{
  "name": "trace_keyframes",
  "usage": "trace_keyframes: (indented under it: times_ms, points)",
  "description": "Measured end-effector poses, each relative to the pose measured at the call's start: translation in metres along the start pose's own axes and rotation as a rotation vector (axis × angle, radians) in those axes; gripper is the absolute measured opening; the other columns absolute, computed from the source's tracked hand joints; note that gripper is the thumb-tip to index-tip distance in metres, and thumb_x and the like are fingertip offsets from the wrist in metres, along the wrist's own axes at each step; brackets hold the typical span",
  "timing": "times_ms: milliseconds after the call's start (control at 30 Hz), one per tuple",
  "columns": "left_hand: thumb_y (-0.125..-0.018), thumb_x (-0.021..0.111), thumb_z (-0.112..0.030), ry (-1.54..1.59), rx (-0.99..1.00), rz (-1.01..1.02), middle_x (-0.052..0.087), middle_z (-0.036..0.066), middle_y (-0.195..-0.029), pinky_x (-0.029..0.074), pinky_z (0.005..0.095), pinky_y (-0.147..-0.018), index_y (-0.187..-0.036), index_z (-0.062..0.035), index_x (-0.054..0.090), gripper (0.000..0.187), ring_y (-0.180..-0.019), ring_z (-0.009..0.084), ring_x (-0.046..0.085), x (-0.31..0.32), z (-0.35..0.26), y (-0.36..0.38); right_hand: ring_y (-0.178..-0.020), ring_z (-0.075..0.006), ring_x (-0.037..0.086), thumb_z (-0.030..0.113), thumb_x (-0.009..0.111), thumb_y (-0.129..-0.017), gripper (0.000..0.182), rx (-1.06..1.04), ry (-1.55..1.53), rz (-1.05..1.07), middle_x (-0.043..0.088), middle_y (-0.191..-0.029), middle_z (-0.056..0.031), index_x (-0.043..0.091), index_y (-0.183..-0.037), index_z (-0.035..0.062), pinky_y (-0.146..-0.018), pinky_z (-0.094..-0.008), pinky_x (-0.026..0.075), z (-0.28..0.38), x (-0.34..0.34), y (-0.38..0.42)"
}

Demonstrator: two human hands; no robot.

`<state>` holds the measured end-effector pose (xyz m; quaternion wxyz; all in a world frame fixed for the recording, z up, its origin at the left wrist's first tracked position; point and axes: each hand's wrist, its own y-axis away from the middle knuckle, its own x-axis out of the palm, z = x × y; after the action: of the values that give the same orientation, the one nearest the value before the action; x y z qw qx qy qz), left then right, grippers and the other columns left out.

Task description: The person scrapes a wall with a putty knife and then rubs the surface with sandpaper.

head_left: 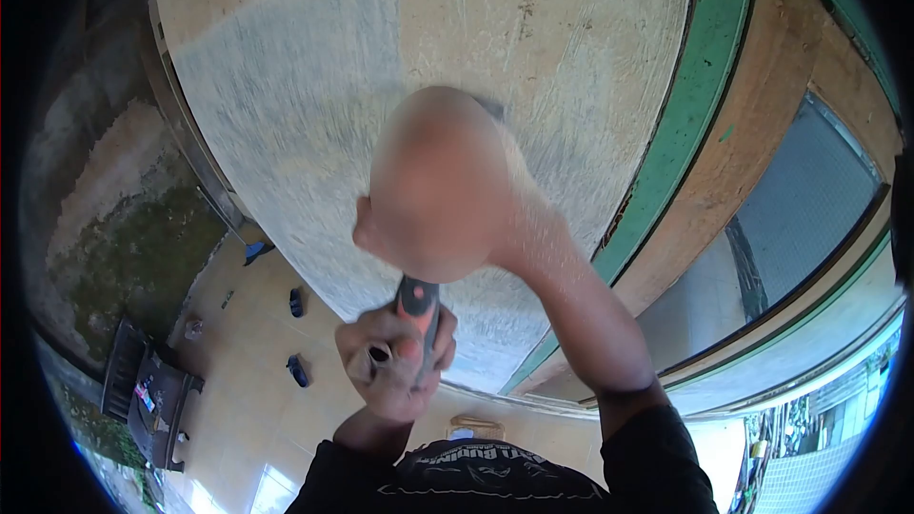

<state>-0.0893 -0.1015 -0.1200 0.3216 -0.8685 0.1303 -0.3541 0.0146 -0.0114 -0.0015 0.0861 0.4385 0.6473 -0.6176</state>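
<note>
Beige floor tiles [249, 324] show at the left with dark sandals [298, 371] on them, and to their right the left hand [392, 390] wraps closed around the black-and-red handle [418, 297] of a power tool, raised against the pale wall [305, 67]. Stiff and probably rather heavy toward its head, it seems best held by that handle with support farther up, where the right hand [452, 195] is too blurred to tell its grip, left of the green frame [681, 148].

Wall [295, 67] ahead, window [809, 162] to its right, bench [167, 405] and sandals [298, 370] on floor [243, 324] leftward.
</note>
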Motion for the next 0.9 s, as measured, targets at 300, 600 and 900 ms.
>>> trace_keyframes:
  times_ms: [300,600,900]
  points:
    - [-0.084,0.058,-0.013,-0.020,-0.080,-0.145,0.043,0.009,-0.069,0.028,0.0222,-0.037,-0.088,-0.0031,0.048,0.015,-0.053,0.0144,0.042,-0.007,-0.003,0.017,-0.038,-0.0190,0.041,0.026,0.052,-0.074,0.038,0.026,0.015,0.314,0.043,-0.037,-0.0042,0.048,-0.041,0.0070,-0.057,-0.0310,0.041,0.034,0.007,0.011]
    - [-0.081,0.060,-0.014,-0.013,-0.106,-0.101,0.044,0.008,-0.067,0.029,0.0230,-0.038,-0.089,-0.0052,0.050,0.016,-0.053,0.0144,0.042,-0.018,-0.018,0.003,-0.045,-0.0210,0.044,0.026,0.055,-0.067,0.034,-0.064,-0.081,0.101,0.042,-0.040,-0.0059,0.047,-0.041,0.0058,-0.060,-0.0309,0.041,0.017,0.009,0.002]
    - [-0.082,0.061,-0.011,-0.022,-0.060,-0.045,0.045,0.006,-0.065,0.031,0.0255,-0.038,-0.098,-0.0087,0.048,0.021,-0.047,0.0126,0.040,-0.027,-0.018,0.010,-0.048,-0.0199,0.045,0.020,0.056,-0.063,0.027,-0.155,-0.201,-0.157,0.041,-0.048,-0.0030,0.042,-0.044,0.0076,-0.059,-0.0307,0.043,0.019,0.027,0.016]
